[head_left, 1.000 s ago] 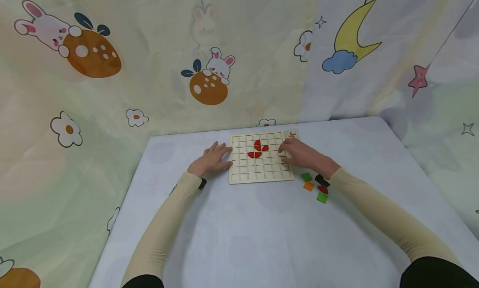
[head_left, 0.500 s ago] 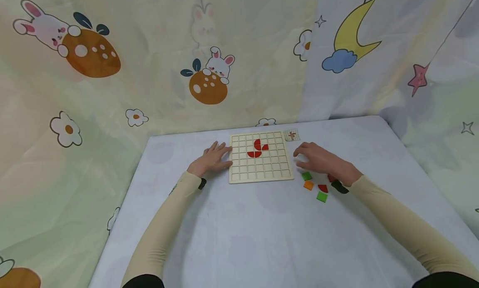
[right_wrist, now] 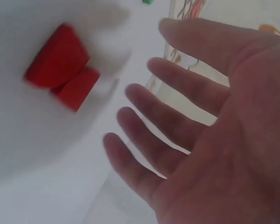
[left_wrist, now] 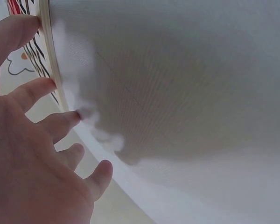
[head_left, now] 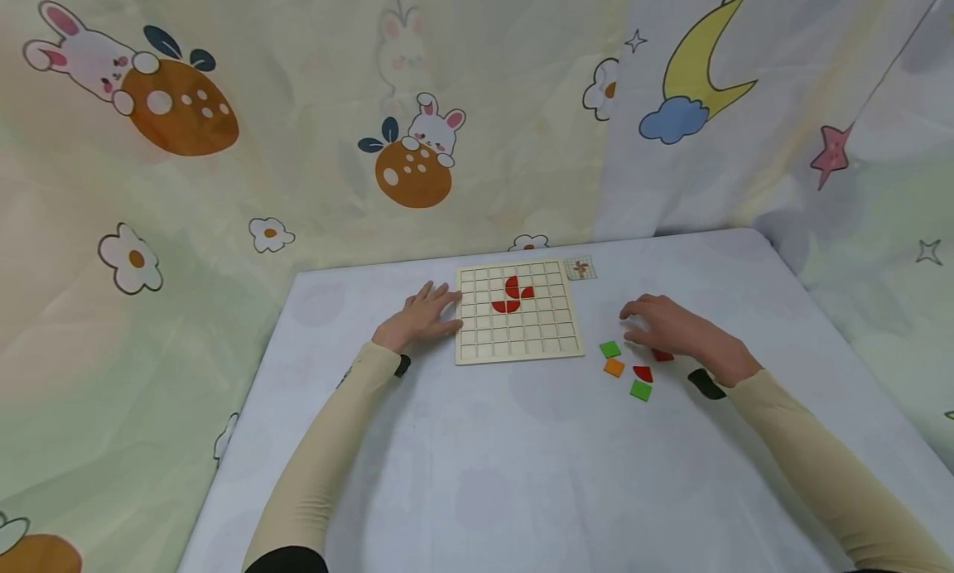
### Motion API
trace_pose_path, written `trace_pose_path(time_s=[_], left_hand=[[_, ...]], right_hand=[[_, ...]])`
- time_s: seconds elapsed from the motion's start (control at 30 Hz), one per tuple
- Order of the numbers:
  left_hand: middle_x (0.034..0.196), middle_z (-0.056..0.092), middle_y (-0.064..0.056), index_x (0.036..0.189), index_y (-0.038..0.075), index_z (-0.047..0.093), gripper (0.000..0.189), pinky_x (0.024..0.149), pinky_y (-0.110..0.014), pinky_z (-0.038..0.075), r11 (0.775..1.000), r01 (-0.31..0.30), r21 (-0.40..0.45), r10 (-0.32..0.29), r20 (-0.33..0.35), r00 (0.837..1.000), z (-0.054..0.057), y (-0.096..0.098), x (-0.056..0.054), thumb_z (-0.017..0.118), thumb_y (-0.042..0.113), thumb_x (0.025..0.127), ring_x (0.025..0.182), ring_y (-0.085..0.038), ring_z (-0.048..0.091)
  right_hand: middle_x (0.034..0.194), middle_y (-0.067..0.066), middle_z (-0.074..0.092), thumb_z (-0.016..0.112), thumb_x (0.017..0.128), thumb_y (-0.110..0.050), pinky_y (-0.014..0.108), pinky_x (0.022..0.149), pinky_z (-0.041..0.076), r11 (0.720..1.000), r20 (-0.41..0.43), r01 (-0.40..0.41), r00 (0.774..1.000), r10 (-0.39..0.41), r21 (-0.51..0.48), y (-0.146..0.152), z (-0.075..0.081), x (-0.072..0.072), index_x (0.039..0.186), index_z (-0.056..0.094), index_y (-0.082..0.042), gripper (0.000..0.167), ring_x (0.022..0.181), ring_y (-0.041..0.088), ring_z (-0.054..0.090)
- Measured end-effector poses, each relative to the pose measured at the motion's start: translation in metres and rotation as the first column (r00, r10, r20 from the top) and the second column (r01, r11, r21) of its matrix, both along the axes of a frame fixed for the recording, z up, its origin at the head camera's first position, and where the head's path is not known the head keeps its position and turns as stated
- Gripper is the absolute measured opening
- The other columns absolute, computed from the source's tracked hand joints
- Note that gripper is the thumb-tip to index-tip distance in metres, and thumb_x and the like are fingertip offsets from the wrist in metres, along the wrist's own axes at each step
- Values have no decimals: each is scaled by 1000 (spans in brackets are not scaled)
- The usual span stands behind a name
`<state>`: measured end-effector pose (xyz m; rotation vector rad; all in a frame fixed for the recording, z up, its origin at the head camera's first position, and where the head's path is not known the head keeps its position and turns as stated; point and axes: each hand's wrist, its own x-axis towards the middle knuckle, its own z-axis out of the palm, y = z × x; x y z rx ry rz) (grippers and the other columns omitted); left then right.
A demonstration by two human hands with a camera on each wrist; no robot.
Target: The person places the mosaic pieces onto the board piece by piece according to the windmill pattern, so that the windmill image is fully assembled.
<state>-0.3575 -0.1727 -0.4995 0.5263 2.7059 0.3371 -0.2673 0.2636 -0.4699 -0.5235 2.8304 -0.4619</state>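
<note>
My left hand (head_left: 421, 318) rests with spread fingers at the left edge of a pale wooden grid board (head_left: 514, 341); in the left wrist view its thumb and a finger touch the board's side (left_wrist: 46, 46). Several red quarter-round pieces (head_left: 512, 288) lie in the board's middle squares. To the right of the board, my right hand (head_left: 671, 325) hovers over the table with loosely bent fingers and nothing in them. Beneath it are red pieces (right_wrist: 60, 60), partly hidden by the hand in the head view.
Left of the right hand lie two green squares (head_left: 641, 390), an orange square (head_left: 614, 367) and a red piece (head_left: 643, 374). A small pattern card (head_left: 580, 268) sits by the board's far right corner. Printed cloth (head_left: 313, 142) hangs behind the white table (head_left: 484, 457).
My right hand has left the board's right edge and moved right, past the loose pieces. The left hand and the red pieces on the board have stayed put.
</note>
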Motion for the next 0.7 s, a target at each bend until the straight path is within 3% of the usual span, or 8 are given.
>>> trace_pose_path(time_s=[0.2, 0.4, 0.53, 0.7], left_hand=[[170, 13, -8, 160, 26, 28, 70, 125, -61, 9, 1000, 6, -7, -6, -3, 1000, 0, 0, 0, 51, 55, 100, 158, -34, -3], [170, 13, -8, 160, 26, 27, 71, 125, -61, 9, 1000, 2, -5, -2, 3, 1000, 1, 0, 0, 51, 55, 100, 158, -33, -4], [170, 13, -7, 160, 26, 28, 72, 125, -60, 9, 1000, -9, -9, 9, 4, 1000, 1, 1, 1, 51, 56, 99, 158, -32, -4], [170, 14, -8, 160, 26, 29, 71, 125, -61, 9, 1000, -2, -5, 2, -1, 1000, 0, 2, 1, 52, 55, 99, 158, -32, -3]], right_hand=[[118, 23, 64, 71, 92, -18, 57, 94, 50, 999, -7, 44, 999, -44, 17, 19, -3, 17, 118, 67, 0, 33, 106, 39, 57], [112, 27, 62, 72, 91, -29, 55, 82, 51, 980, -84, 200, 976, -199, 10, 32, -9, 33, 105, 68, 2, 34, 98, 45, 55], [108, 28, 59, 74, 89, -37, 52, 75, 52, 965, -91, 260, 962, -256, 28, 33, -16, 35, 97, 66, 2, 40, 94, 46, 53], [113, 30, 57, 71, 91, -30, 51, 77, 52, 960, -100, 280, 956, -277, 12, 27, -25, 33, 98, 65, 1, 33, 97, 46, 52]])
